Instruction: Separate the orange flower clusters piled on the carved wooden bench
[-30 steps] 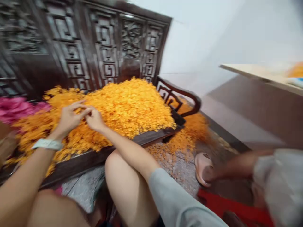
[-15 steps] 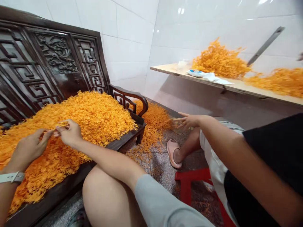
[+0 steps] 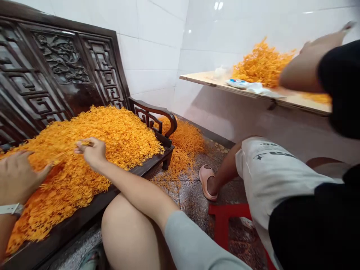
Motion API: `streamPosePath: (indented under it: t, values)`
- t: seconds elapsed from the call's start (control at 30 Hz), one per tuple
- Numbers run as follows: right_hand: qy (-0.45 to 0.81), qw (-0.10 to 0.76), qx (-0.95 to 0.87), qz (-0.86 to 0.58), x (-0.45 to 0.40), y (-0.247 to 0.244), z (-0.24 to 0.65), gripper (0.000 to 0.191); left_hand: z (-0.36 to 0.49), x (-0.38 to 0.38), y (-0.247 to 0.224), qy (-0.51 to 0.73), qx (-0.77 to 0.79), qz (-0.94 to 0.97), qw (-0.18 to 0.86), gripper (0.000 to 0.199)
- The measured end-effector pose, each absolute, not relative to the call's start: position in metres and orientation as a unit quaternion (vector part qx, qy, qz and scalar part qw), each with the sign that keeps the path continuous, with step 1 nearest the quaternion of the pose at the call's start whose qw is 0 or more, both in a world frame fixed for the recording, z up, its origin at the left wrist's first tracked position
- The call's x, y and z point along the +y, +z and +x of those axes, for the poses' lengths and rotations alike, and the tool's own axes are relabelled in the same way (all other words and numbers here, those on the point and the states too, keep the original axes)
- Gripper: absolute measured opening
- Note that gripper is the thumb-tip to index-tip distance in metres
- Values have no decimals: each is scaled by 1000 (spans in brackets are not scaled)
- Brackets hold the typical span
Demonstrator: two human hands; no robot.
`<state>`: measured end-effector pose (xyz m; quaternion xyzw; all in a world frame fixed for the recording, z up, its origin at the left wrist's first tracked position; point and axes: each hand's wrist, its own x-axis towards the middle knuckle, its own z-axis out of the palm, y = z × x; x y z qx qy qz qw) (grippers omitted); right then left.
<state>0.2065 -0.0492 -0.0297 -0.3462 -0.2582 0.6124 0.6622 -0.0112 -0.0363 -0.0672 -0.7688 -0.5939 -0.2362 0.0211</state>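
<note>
A large heap of small orange openwork pieces (image 3: 123,138) covers the seat of a dark carved wooden bench (image 3: 75,98). At the far left my left hand (image 3: 19,176), with a pale watch band at its wrist, hovers over the heap with its fingers stretched and thumb apart. My right hand (image 3: 94,153) is above the middle of the heap, its thumb and fingers pinched together. A small orange piece (image 3: 87,143) shows at those fingertips; its exact shape is too small to make out.
Orange branching scraps (image 3: 184,144) lie on the floor beyond the bench arm (image 3: 157,109). To the right, a co-worker in white shorts (image 3: 275,161) sits by a red stool (image 3: 225,217). A wall shelf (image 3: 194,77) bears more orange pieces (image 3: 257,65) and a white packet (image 3: 237,83).
My hands, formerly together at the fingertips, have come apart: the left moved left and opened, the right moved slightly right. The co-worker's arm rose from near the floor to the shelf.
</note>
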Motion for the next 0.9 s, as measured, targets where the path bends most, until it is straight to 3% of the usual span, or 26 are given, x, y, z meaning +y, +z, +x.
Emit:
streamPosePath:
  t: [0.13,0.37,0.63,0.8,0.9]
  values:
    - [579,693,-236,-360,-56,-16,205,21,-14,-39,-67,-276,-597,-749,81,84]
    - [533,718,-255,-368,-44,1,197,14,-37,-33,-64,-264,-609,-748,-3,107]
    - [454,761,-292,-360,-20,7,187,14,-78,-31,-72,-274,-634,-720,-69,67]
    - [403,759,-380,-343,-5,9,194,6,-107,-33,-81,-265,-676,-685,-58,63]
    - [356,748,-458,-323,3,11,203,11,-129,-37,-89,-249,-709,-658,-53,62]
